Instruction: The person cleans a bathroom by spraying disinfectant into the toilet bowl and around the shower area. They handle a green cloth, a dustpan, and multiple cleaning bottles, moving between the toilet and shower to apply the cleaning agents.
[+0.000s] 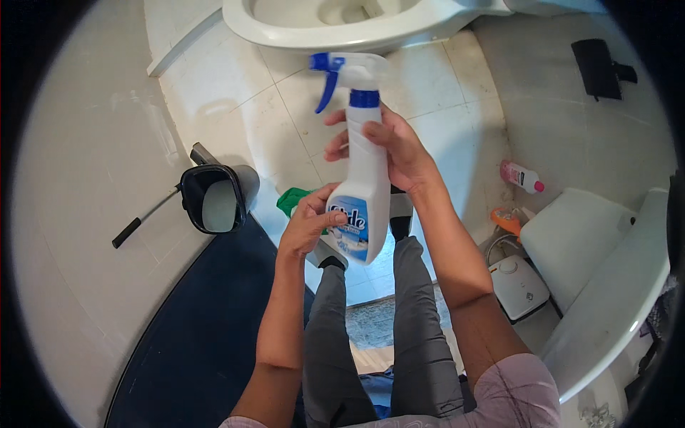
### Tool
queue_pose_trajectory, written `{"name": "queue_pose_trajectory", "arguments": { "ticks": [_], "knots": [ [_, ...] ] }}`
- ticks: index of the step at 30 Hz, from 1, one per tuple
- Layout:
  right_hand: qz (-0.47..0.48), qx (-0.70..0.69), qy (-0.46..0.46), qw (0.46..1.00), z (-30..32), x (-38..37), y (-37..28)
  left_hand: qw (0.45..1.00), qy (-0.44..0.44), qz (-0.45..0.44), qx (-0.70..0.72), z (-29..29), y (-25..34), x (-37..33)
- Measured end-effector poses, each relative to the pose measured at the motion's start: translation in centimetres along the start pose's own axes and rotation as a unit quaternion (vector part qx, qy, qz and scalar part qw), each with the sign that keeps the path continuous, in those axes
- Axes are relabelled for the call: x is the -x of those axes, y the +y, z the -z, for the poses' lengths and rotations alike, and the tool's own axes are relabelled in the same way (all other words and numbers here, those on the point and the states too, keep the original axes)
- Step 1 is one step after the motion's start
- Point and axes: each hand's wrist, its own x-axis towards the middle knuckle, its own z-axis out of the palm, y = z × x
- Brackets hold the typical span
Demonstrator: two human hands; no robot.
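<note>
A white spray bottle [365, 171] with a blue trigger, blue collar and blue label stands upright in front of me, held in both hands. My right hand [403, 150] grips it from the right below the collar, thumb across the front and fingers partly spread. Lower down, my left hand [310, 222] is closed on the bottle's left side, its thumb over the label. Behind my left hand shows a green cloth-like thing [291, 200]; whether the hand touches it I cannot tell.
Ahead is a white toilet [314, 36]. A black bin-like container [183, 200] with a long handle stands left, beside a dark blue panel [200, 314]. At right are a pink-and-white bottle [522, 176], an orange item [505, 218], a white box [519, 287] and a white basin [606, 299].
</note>
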Motion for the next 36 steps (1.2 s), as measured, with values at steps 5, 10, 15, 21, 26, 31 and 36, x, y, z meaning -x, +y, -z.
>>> {"name": "queue_pose_trajectory", "arguments": {
  "ticks": [5,10,15,21,26,31,36],
  "knots": [
    [-0.042,-0.056,-0.128,0.989,-3.1,-1.1,-3.4,0.986,-0.104,0.030,0.130,0.7,-0.7,0.3],
    [-0.071,0.000,-0.097,0.993,-6.2,-1.2,-5.5,0.982,-0.072,-0.001,0.172,-0.8,1.0,0.5],
    [-0.029,0.055,-0.051,0.997,-7.2,-1.2,-6.8,0.985,-0.042,-0.061,0.154,-2.5,4.3,1.5],
    [0.029,0.320,-0.049,0.946,-9.0,1.5,-5.1,0.960,0.114,-0.212,0.141,-4.4,7.5,2.2],
    [-0.044,0.228,-0.058,0.971,-10.5,2.0,-4.2,0.938,0.194,-0.274,0.086,-3.4,11.1,3.2],
    [-0.160,0.120,-0.159,0.967,-12.3,2.8,-4.4,0.919,0.082,-0.374,0.093,-3.3,18.3,5.6],
    [-0.056,0.400,-0.119,0.907,-14.9,2.6,-4.2,0.932,0.200,-0.302,-0.019,-5.0,20.3,7.1]
  ]
}}
